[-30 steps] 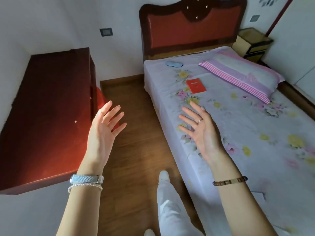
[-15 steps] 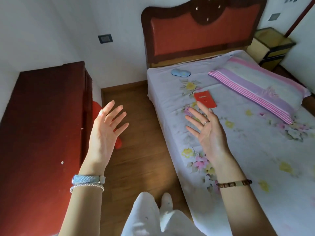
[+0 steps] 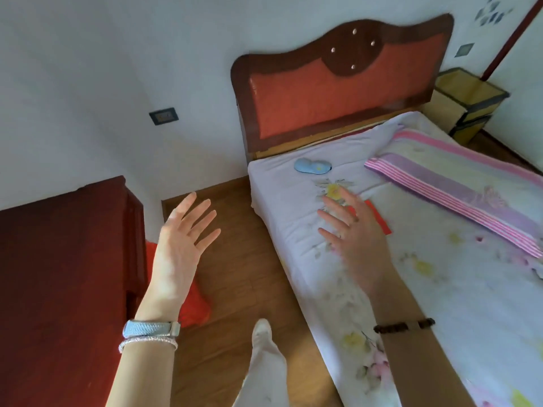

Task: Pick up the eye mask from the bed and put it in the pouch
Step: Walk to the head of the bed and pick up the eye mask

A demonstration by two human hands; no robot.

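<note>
A light blue eye mask (image 3: 312, 166) lies flat on the flowered bed sheet (image 3: 293, 207) near the headboard, at the bed's left side. A flat red pouch (image 3: 379, 215) lies on the sheet a little nearer to me, mostly hidden behind my right hand (image 3: 357, 239). That hand hovers over the bed with fingers spread and holds nothing; it is short of the mask. My left hand (image 3: 182, 245) is raised over the wooden floor, open and empty.
A dark red cabinet (image 3: 64, 283) stands at my left, with a red cloth (image 3: 194, 306) on the floor beside it. A striped pillow (image 3: 458, 183) lies at the bed's right. A red headboard (image 3: 338, 92) and yellow nightstand (image 3: 467, 104) are behind.
I have stepped closer to the head of the bed. The mask and pouch appear nearer, and my right hand now covers part of the pouch. Both hands stay open.
</note>
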